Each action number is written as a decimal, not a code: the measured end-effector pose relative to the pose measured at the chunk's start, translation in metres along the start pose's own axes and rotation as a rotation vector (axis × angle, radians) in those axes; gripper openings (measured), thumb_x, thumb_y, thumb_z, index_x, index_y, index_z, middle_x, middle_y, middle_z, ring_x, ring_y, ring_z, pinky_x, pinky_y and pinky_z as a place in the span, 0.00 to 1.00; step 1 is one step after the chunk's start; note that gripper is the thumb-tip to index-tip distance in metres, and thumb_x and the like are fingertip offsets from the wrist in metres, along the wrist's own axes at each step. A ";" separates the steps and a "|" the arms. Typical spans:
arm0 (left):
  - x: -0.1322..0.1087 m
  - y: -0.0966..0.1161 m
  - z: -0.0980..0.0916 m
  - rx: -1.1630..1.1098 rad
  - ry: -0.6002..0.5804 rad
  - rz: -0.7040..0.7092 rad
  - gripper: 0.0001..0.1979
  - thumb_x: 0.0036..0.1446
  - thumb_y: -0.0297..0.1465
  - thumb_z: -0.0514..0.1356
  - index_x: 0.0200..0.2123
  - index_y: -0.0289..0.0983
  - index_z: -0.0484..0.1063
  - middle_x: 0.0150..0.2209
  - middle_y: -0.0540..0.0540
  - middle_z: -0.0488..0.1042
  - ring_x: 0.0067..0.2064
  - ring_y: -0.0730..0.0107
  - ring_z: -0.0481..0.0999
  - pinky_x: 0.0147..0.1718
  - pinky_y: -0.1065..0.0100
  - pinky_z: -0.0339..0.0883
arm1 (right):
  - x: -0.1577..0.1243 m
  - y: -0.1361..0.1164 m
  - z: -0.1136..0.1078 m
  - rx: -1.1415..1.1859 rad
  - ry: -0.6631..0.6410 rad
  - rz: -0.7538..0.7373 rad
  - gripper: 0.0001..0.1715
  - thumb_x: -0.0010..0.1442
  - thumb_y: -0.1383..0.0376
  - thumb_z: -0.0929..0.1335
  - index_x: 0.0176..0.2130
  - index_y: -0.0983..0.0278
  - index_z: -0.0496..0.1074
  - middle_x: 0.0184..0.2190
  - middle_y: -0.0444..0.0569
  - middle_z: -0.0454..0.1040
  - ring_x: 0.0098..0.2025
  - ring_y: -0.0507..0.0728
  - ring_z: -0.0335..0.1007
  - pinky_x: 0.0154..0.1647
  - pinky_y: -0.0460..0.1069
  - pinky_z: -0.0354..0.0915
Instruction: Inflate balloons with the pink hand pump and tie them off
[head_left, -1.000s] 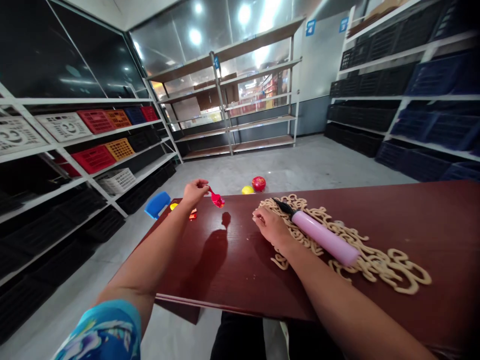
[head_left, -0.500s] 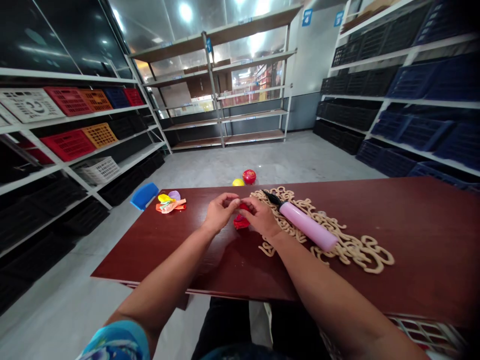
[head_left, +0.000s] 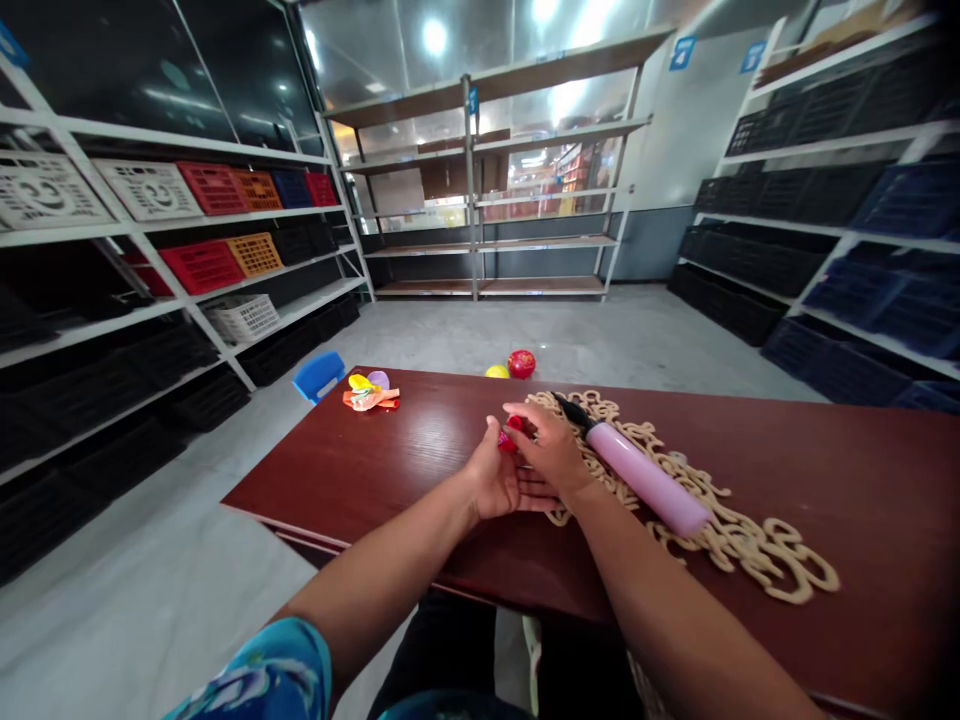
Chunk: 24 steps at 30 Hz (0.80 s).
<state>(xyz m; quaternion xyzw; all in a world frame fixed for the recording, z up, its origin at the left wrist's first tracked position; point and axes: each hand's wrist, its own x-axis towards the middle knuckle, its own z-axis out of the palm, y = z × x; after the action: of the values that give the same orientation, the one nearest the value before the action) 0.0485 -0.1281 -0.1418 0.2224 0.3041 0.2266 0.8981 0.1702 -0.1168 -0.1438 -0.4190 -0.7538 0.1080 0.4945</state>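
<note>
A deflated red balloon (head_left: 513, 432) with pink markings is between my hands, above the table. My right hand (head_left: 553, 446) pinches it from the right with bent fingers. My left hand (head_left: 501, 478) lies lower, palm turned up, its fingers stretched out beneath my right hand. The left thumb stands up beside the balloon, which partly hides behind my right fingers. Right of my hands, a pink hand pump (head_left: 649, 478) with a black nozzle rests on a pile of tan curly pieces (head_left: 757, 550).
The dark red table (head_left: 360, 470) carries several flat balloons (head_left: 371, 392) at its far left corner. Beyond its far edge are a red ball-shaped balloon (head_left: 521, 363) and a yellow one (head_left: 496, 371). A blue chair (head_left: 319, 375) stands left; shelves with crates (head_left: 202, 265) line both sides.
My left hand has turned palm up and opened its fingers under the right. The red balloon is now bunched at my right fingertips. The view has swung left.
</note>
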 end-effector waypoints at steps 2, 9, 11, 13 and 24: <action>0.000 0.003 0.003 -0.063 -0.066 0.024 0.50 0.42 0.64 0.32 0.47 0.29 0.66 0.41 0.29 0.70 0.44 0.48 0.70 0.42 0.47 0.61 | 0.000 -0.003 -0.001 -0.038 -0.038 -0.022 0.15 0.56 0.67 0.62 0.45 0.60 0.69 0.41 0.47 0.72 0.45 0.55 0.67 0.49 0.52 0.62; 0.008 0.021 0.012 -0.190 -0.075 0.142 0.38 0.48 0.60 0.41 0.43 0.34 0.69 0.36 0.39 0.73 0.39 0.58 0.72 0.39 0.57 0.65 | -0.001 0.001 -0.002 -0.160 0.022 -0.111 0.16 0.57 0.69 0.60 0.44 0.59 0.69 0.41 0.49 0.71 0.46 0.56 0.65 0.51 0.53 0.60; 0.013 0.031 0.010 -0.203 -0.037 0.209 0.33 0.51 0.55 0.47 0.40 0.31 0.70 0.31 0.41 0.72 0.33 0.65 0.72 0.35 0.64 0.66 | 0.001 0.004 -0.002 -0.173 0.014 -0.159 0.12 0.57 0.69 0.61 0.41 0.60 0.70 0.39 0.48 0.71 0.45 0.56 0.64 0.51 0.54 0.60; 0.019 0.041 0.004 -0.186 0.001 0.290 0.24 0.55 0.46 0.52 0.40 0.31 0.70 0.31 0.42 0.72 0.30 0.70 0.72 0.33 0.68 0.66 | 0.003 0.005 -0.002 -0.188 -0.020 -0.199 0.10 0.57 0.68 0.61 0.37 0.60 0.70 0.37 0.48 0.71 0.45 0.56 0.63 0.52 0.55 0.59; 0.043 0.073 -0.081 -0.254 0.027 0.716 0.08 0.55 0.23 0.53 0.38 0.33 0.68 0.22 0.52 0.61 0.17 0.83 0.56 0.16 0.78 0.53 | 0.001 0.024 -0.007 -0.348 0.050 -0.013 0.09 0.58 0.66 0.61 0.37 0.61 0.70 0.37 0.49 0.71 0.45 0.56 0.63 0.50 0.54 0.57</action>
<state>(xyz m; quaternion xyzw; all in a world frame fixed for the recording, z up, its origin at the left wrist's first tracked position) 0.0071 -0.0249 -0.1795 0.1987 0.1886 0.5649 0.7784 0.1884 -0.1025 -0.1535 -0.4959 -0.7513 -0.0375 0.4338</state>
